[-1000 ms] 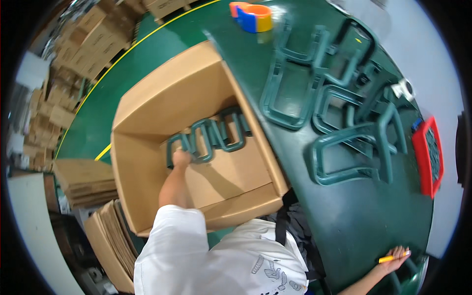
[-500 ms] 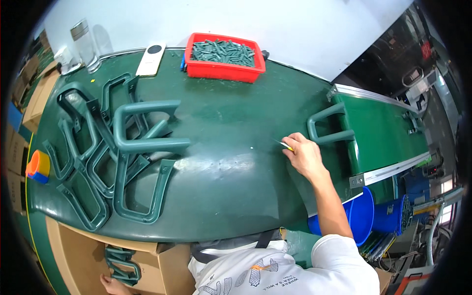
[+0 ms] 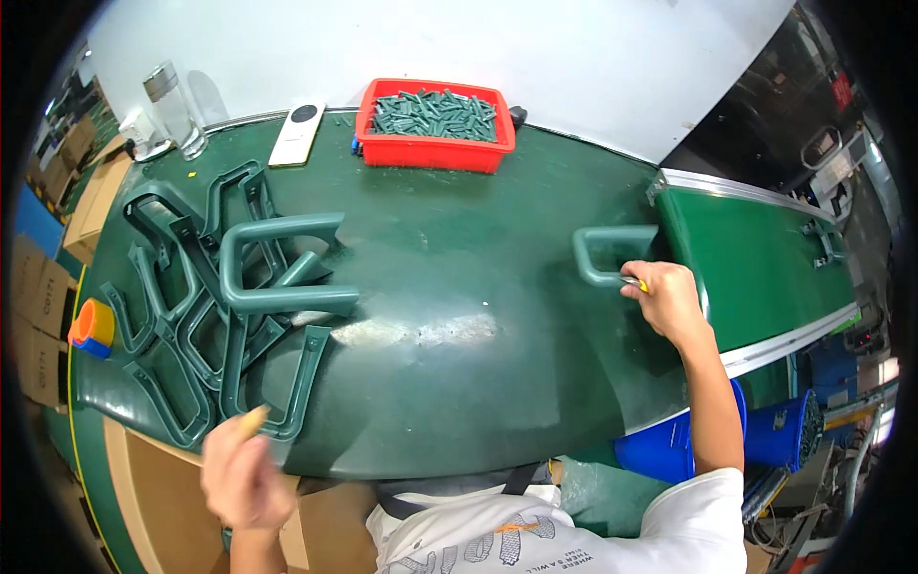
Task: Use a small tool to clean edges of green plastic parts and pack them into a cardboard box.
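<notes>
My right hand [image 3: 665,295] is closed on a small yellow tool [image 3: 642,284] with a slim tip, much of it hidden by my fingers. Its fingers meet the near arm of a green U-shaped handle [image 3: 583,260] that lies by the conveyor's end. Over the near left table edge is my left hand [image 3: 247,478], smeared by motion. Something yellowish [image 3: 252,420] shows at its fingertips; I cannot tell whether it is held or worn. Just beyond lies a tangled pile of similar green handles [image 3: 177,330], one resting on top [image 3: 287,302].
A red bin [image 3: 435,153] of small green pieces stands at the back, beside a phone [image 3: 292,143] and a glass bottle [image 3: 182,124]. Tape rolls [image 3: 94,325] sit far left. A cardboard box [image 3: 143,497] is below the table, a conveyor [image 3: 755,258] and blue bins [image 3: 660,450] right.
My left hand has risen out of the cardboard box to the table edge. My right hand has moved right to the handle, which has shifted left, away from the conveyor.
</notes>
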Tool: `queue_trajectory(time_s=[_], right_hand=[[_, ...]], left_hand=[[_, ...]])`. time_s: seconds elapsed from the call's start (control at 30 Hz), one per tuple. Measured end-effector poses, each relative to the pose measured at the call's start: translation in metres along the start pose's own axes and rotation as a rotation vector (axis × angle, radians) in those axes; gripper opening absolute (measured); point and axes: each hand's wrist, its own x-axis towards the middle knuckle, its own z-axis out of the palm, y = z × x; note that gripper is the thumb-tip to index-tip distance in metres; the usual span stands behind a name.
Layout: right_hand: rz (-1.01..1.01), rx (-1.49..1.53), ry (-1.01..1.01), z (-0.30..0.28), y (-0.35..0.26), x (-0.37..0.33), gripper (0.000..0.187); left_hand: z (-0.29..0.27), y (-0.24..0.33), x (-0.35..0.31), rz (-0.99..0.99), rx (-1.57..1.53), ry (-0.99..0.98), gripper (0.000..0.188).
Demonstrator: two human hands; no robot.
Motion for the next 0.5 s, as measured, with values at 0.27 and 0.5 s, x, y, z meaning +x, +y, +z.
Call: queue_trajectory(time_s=[0.27,0.5], right_hand=[[-0.331,0.552,-0.053,0.037,-0.042,0.004,0.02],[0.262,1.077,0.018,0.061,-0.044,-0.002,0.019]], left_hand=[[0.152,0.051,0.062,0.138,-0.245,-0.324,0.033],[0.216,0.088,0.061,-0.244,-0.114,-0.734,0.043]])
